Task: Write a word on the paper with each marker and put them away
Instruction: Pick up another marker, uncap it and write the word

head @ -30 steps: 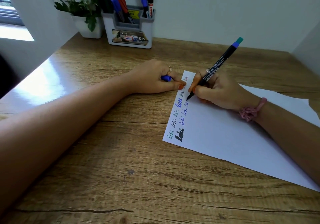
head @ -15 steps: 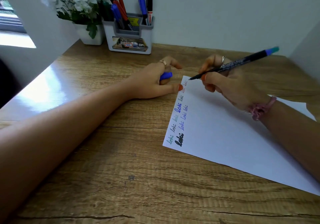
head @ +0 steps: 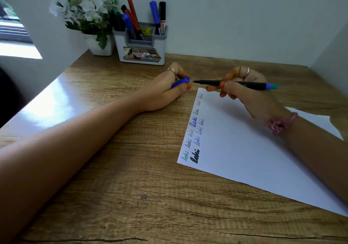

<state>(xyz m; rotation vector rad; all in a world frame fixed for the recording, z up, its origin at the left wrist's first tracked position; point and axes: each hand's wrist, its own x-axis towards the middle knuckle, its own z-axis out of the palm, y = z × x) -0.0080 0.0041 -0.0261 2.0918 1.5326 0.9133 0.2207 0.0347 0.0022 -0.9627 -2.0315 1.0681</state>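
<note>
Blue cap (head: 180, 82) gripped left (head: 165, 91); right hand (head: 250, 91) pinches marker (head: 233, 83), tip seemingly just short.

Bright daylight from left window (head: 11, 27), glare on wooden desk (head: 47, 104), soft shadows, wide-angle edge distortion

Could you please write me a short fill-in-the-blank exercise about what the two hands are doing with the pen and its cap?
1. The left hand holds a blue ____.
2. The pen lies in the ____ hand, tip pointing at the cap.
3. The word repeated along the paper's edge is ____.
4. The other markers stand in a grey holder beside a pot of ____.

Missing words: cap; right; loki; flowers
</note>
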